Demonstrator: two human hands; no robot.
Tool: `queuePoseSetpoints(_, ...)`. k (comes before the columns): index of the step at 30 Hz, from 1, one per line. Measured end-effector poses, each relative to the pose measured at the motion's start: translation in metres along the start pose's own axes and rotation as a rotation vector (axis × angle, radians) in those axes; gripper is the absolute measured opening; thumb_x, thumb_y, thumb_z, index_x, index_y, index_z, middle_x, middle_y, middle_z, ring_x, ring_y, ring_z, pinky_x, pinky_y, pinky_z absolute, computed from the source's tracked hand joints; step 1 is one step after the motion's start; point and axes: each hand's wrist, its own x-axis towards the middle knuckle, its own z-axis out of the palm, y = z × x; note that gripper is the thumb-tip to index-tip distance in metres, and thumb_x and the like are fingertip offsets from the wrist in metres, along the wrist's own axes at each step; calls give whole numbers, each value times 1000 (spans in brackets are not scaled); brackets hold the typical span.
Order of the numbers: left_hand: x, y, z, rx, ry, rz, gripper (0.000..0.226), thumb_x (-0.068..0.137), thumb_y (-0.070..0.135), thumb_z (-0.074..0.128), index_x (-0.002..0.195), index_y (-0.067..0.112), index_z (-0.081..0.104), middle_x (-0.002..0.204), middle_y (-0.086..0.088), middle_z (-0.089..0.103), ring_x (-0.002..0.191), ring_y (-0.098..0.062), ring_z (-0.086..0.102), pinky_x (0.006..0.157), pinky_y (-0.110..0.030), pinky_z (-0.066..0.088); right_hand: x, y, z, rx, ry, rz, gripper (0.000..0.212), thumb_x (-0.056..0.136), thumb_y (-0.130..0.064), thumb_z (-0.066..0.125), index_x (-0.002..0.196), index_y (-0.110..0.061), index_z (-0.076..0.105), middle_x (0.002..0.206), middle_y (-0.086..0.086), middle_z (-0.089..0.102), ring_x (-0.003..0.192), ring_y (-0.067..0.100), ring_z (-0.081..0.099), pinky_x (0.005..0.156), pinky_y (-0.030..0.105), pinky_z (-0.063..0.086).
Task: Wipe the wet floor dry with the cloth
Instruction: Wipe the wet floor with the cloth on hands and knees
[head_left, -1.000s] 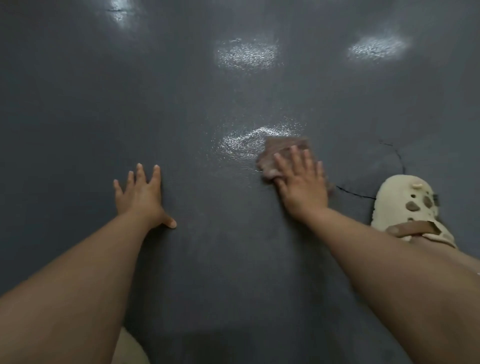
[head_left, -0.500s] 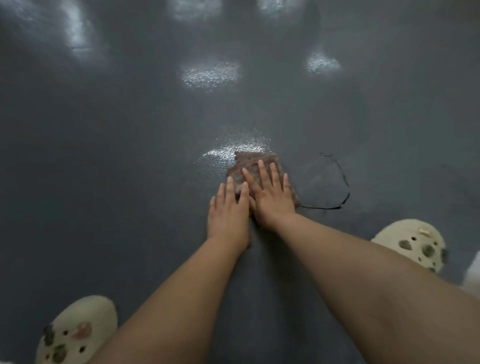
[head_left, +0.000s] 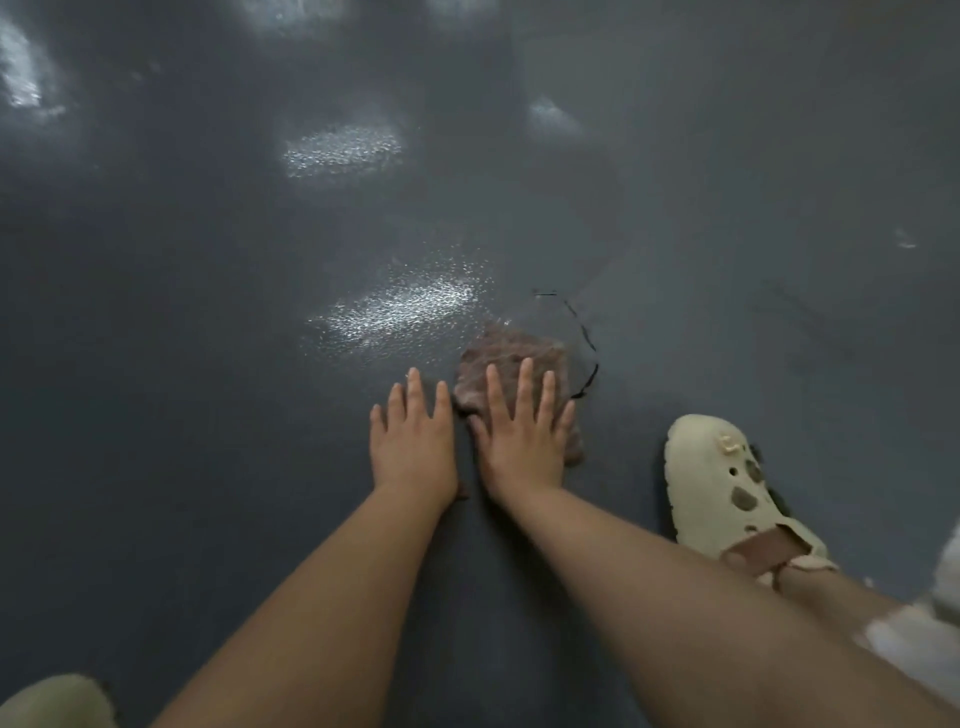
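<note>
A brown cloth lies flat on the dark grey floor. My right hand presses palm-down on the cloth's near part, fingers spread. Just to its left, my left hand rests flat on the bare floor, beside the cloth's left edge and holding nothing. A shiny wet patch glistens on the floor just beyond and left of the cloth.
A cream clog with brown spots and a brown strap is on my right foot, close right of the cloth. The toe of the other clog shows at bottom left. A thin black curved crack runs right of the cloth. More light reflections lie farther off.
My left hand came in from the far left and now lies next to my right hand. The cloth slid right, off the wet patch and toward the crack.
</note>
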Motion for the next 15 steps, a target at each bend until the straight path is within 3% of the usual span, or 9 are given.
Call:
queuePoseSetpoints(2, 1, 4, 5, -3, 33, -19, 81, 94, 38, 48, 152, 18, -5, 157, -14, -15, 146, -31, -5, 118, -44, 7, -14, -1, 10, -5, 27, -66, 68, 81, -59, -2, 144, -34, -9, 159, 9, -8, 144, 37, -8, 110, 52, -14)
queuePoseSetpoints(4, 3, 8, 8, 11, 52, -36, 78, 95, 37, 44, 152, 17, -4, 157, -15, -13, 146, -32, -4, 118, -44, 8, -14, 2, 11, -27, 31, -99, 64, 81, -59, -2, 141, -36, -12, 159, 8, -8, 144, 36, -9, 106, 50, -20)
queuePoseSetpoints(6, 6, 10, 6, 29, 45, -42, 83, 92, 36, 50, 152, 15, -4, 157, -16, -11, 146, -33, -3, 118, -43, 8, -3, 6, 5, -21, 15, -128, 60, 86, -58, 1, 141, -39, -14, 159, 4, -13, 144, 32, -15, 103, 48, -26)
queuePoseSetpoints(9, 7, 14, -1, 74, -17, -51, 110, 78, 42, 72, 151, 13, -6, 157, -17, -9, 146, -34, -1, 118, -42, 8, 22, 12, -7, -54, 9, -178, 58, 98, -53, 22, 147, -41, -6, 158, 0, -17, 144, 28, -18, 109, 51, -21)
queuePoseSetpoints(11, 6, 15, -3, 97, -51, -61, 124, 68, 46, 80, 150, 12, -6, 157, -18, -9, 145, -35, 0, 117, -42, 8, 40, 17, -17, -89, 4, -213, 58, 98, -52, 24, 148, -42, -4, 158, -2, -18, 144, 26, -19, 110, 52, -18)
queuePoseSetpoints(15, 8, 18, -4, 103, -68, -74, 125, 67, 44, 81, 150, 11, -6, 156, -19, -11, 145, -36, 0, 117, -42, 8, 76, 31, -39, -128, -1, -237, 56, 98, -52, 22, 148, -43, -1, 158, -3, -17, 144, 26, -18, 111, 51, -15)
